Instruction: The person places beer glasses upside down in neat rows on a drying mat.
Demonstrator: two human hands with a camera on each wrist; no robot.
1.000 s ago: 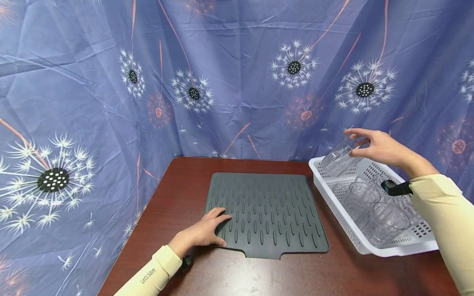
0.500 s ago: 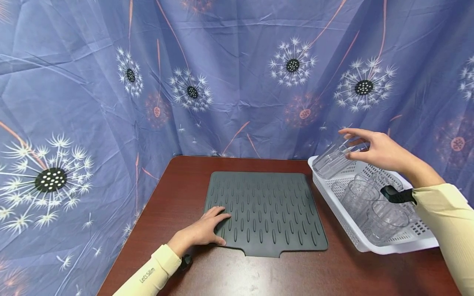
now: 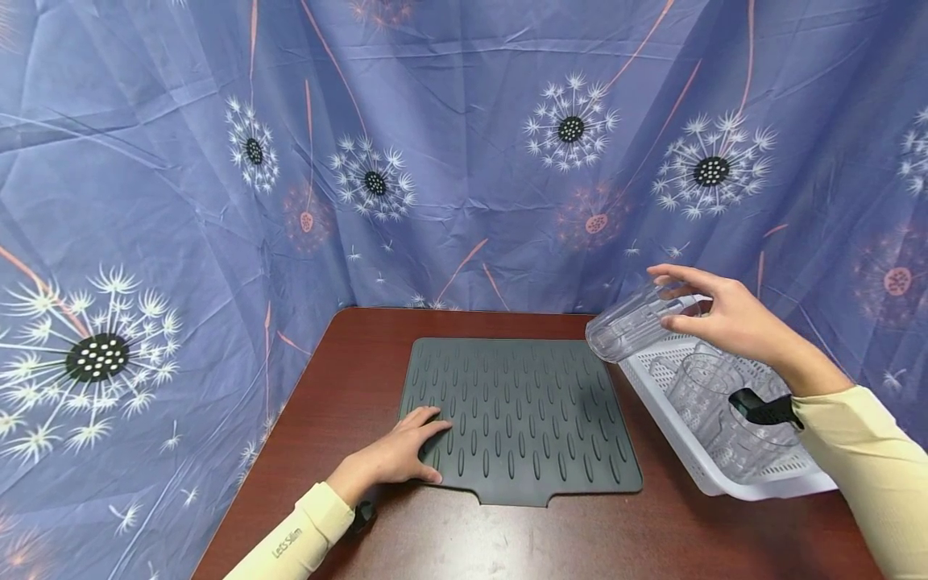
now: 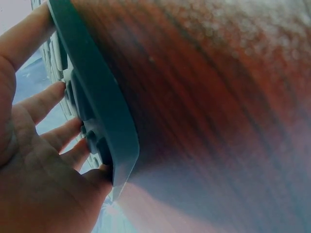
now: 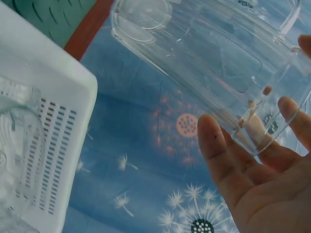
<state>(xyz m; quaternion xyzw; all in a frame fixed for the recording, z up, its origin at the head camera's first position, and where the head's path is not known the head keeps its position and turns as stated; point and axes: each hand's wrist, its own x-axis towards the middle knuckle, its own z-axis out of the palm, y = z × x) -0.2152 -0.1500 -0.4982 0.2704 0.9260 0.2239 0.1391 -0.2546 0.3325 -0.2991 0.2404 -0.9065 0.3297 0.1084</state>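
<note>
My right hand (image 3: 732, 314) holds a clear glass mug (image 3: 616, 330) near its rim, fingers and thumb on opposite sides. The mug is tilted, its base toward the lower left, over the far right corner of the dark grey ribbed mat (image 3: 507, 411). In the right wrist view, the thumb (image 5: 212, 136) presses the wall of the mug by the rim, and a curved handle (image 5: 292, 18) shows at top right. Spread over the mat's near left corner, my left hand (image 3: 395, 455) rests with extended fingers. Its fingertips touch the ribbed top in the left wrist view.
A white perforated basket (image 3: 670, 439) stands right of the mat, partly under my right forearm. Several clear glass mugs (image 3: 699, 387) sit inside it. Beneath everything is a reddish-brown table (image 3: 435, 536), backed by a blue dandelion-print cloth (image 3: 464, 161).
My right hand has carried the mug leftward, from above the basket to the mat's far right corner, tilting it further over. My left hand has stayed on the mat.
</note>
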